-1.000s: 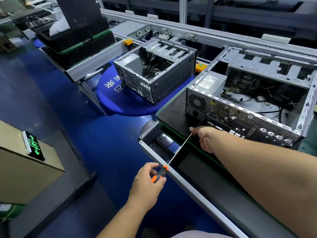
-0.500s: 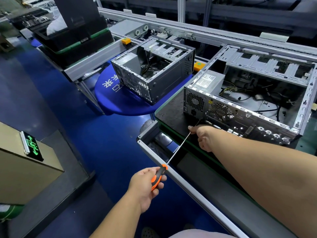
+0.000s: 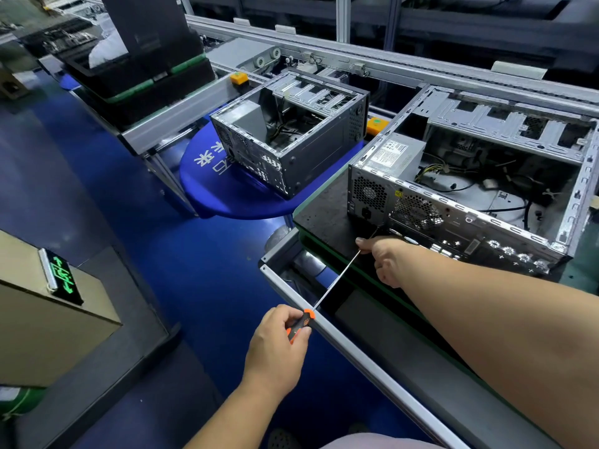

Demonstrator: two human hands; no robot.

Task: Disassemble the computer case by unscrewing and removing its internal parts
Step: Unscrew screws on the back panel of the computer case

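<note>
An open grey computer case (image 3: pixel 460 218) lies on its side on a black pallet (image 3: pixel 324 215), its rear panel facing me. Inside sit a grey power supply (image 3: pixel 395 155) and loose cables. My left hand (image 3: pixel 275 345) grips the orange-and-black handle of a long screwdriver (image 3: pixel 337 277). The thin shaft runs up and to the right toward the lower left of the rear panel. My right hand (image 3: pixel 385 260) pinches the shaft near its tip, just in front of the panel. The tip itself is hidden behind my fingers.
A second open case (image 3: pixel 291 140) stands on a round blue stand (image 3: pixel 207 186) farther back. Grey conveyor rails (image 3: pixel 356 361) run along the bench edge. Black trays (image 3: pixel 139 79) are stacked at the far left. A box with a green exit sign (image 3: pixel 61 280) sits at left.
My left hand has turned slightly on the handle, and the view has shifted a little. My right hand stays on the shaft at the rear panel.
</note>
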